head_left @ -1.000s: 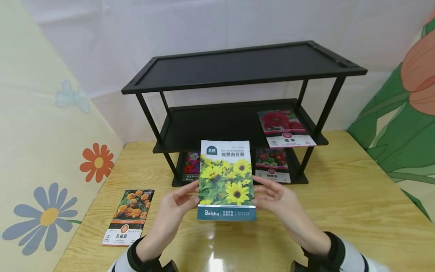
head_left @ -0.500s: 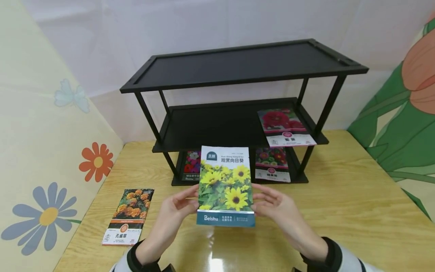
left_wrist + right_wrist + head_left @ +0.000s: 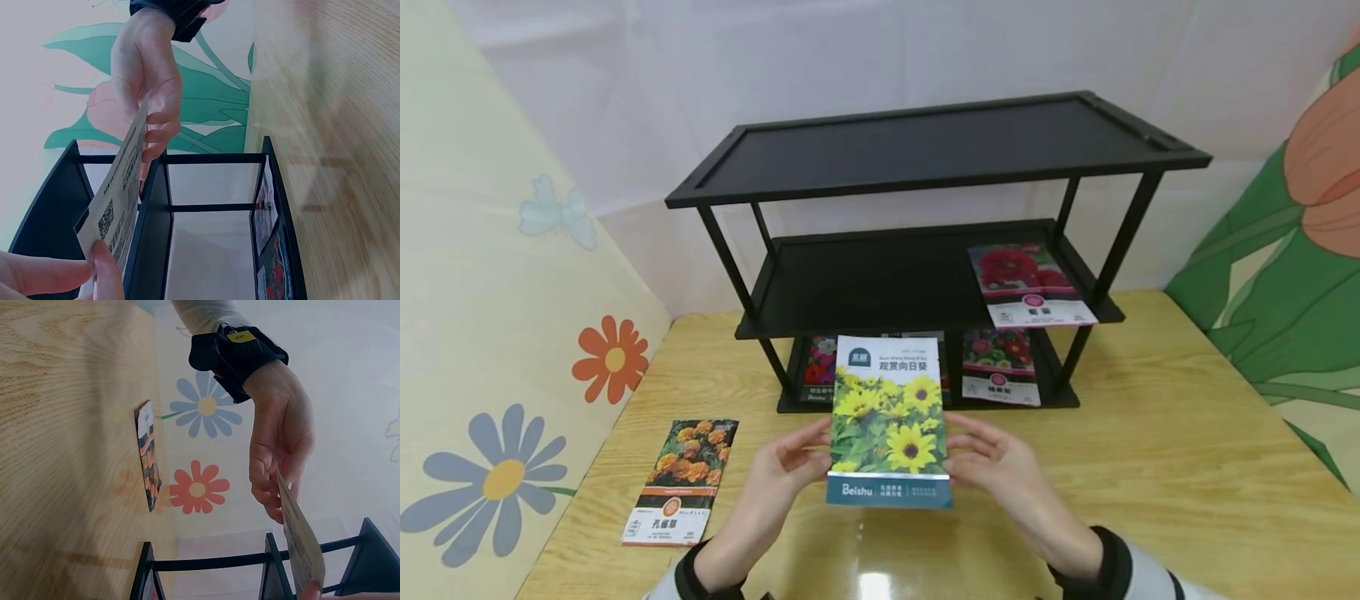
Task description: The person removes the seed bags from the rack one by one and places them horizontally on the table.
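A seed packet with yellow sunflowers (image 3: 891, 421) is held up above the table, its printed front facing the head view. My left hand (image 3: 786, 467) pinches its left edge between thumb and fingers. On the opposite edge, my right hand (image 3: 988, 458) pinches it the same way. In the left wrist view the packet's back (image 3: 119, 200) shows small print and a square code. Behind the packet stands a black tiered rack (image 3: 865, 275). Part of its lowest shelf and the packets there are hidden by the sunflower packet.
A marigold packet (image 3: 683, 479) lies on the wooden table (image 3: 1187, 467) at the left. On the rack's middle shelf, a packet with dark red flowers (image 3: 1030, 283) sits at the right. The bottom shelf bears a zinnia-like packet (image 3: 1000, 367) and a red-and-purple flower packet (image 3: 820, 367).
Both hands have lowered the sunflower packet and brought it slightly left and nearer. More of the packets on the bottom shelf now shows above and beside it.
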`<state>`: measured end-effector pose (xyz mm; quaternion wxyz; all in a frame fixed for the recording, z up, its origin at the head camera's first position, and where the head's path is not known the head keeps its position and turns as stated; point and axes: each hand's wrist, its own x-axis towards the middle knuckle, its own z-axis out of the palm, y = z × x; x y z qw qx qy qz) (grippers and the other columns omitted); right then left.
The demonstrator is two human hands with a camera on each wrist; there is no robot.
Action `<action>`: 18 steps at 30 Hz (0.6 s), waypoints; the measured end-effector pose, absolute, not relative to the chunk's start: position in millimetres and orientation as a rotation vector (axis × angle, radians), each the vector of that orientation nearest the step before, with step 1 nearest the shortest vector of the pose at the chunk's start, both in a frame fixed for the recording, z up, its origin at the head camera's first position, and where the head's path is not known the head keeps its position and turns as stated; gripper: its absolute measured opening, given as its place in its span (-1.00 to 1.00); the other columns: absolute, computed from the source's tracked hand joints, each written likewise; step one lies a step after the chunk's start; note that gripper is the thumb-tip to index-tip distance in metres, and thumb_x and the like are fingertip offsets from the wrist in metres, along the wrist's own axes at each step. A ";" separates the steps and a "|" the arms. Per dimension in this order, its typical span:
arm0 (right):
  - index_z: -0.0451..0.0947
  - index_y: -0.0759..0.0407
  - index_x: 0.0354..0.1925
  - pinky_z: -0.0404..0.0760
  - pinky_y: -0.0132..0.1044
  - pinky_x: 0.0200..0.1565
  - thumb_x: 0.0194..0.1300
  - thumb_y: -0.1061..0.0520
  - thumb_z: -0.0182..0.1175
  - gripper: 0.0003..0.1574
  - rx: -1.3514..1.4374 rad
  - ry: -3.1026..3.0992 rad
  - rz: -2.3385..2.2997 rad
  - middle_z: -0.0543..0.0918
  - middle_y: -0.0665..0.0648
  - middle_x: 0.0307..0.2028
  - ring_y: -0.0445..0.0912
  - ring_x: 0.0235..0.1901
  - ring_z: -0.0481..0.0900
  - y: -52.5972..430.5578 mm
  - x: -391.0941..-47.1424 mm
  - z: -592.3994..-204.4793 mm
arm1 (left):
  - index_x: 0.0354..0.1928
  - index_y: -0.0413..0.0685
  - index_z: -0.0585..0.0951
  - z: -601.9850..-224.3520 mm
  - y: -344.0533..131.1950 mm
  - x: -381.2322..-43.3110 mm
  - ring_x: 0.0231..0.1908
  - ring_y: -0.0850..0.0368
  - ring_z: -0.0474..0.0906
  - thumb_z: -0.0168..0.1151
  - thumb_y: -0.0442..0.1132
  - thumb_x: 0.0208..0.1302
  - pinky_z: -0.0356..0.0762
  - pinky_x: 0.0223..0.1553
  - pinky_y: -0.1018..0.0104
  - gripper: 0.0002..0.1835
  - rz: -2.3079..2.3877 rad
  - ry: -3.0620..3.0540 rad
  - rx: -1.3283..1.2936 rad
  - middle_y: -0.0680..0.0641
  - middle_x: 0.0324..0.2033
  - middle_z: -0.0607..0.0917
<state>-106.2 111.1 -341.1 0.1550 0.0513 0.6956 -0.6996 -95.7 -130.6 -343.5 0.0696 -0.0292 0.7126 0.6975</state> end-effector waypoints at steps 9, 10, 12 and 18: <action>0.22 0.28 0.19 0.54 -0.23 -0.18 -0.02 0.34 0.18 -0.25 0.084 1.990 -2.000 0.54 0.21 -0.17 -0.07 -0.28 0.56 103.2 -108.4 -349.0 | 0.13 -0.35 0.36 -349.6 -137.2 -95.0 -0.24 0.11 0.50 0.06 -0.53 0.03 0.50 -0.24 0.32 -0.48 2.081 2.162 -0.137 -0.22 -0.13 0.50; 0.22 0.29 0.19 0.54 -0.23 -0.18 -0.02 0.35 0.18 -0.25 0.073 1.992 -1.998 0.54 0.22 -0.17 -0.07 -0.29 0.56 101.8 -108.8 -350.3 | 0.13 -0.34 0.36 -350.3 -138.4 -95.6 -0.23 0.11 0.50 0.05 -0.53 0.03 0.50 -0.23 0.32 -0.49 2.070 2.162 -0.150 -0.22 -0.12 0.49; 0.24 0.29 0.17 0.54 -0.22 -0.19 -0.03 0.36 0.18 -0.26 0.086 1.991 -2.004 0.54 0.22 -0.18 -0.07 -0.31 0.56 96.9 -110.6 -353.0 | 0.13 -0.32 0.37 -352.5 -141.2 -97.0 -0.22 0.10 0.50 0.05 -0.52 0.05 0.49 -0.21 0.30 -0.49 2.046 2.176 -0.171 -0.21 -0.11 0.48; 0.27 0.35 0.14 0.55 -0.17 -0.24 -0.07 0.42 0.15 -0.28 0.117 1.978 -2.022 0.54 0.20 -0.24 -0.11 -0.41 0.54 80.6 -116.0 -369.0 | 0.13 -0.29 0.39 -363.2 -149.5 -99.1 -0.22 0.10 0.49 0.00 -0.54 0.07 0.49 -0.20 0.26 -0.51 1.997 2.205 -0.275 -0.20 -0.10 0.48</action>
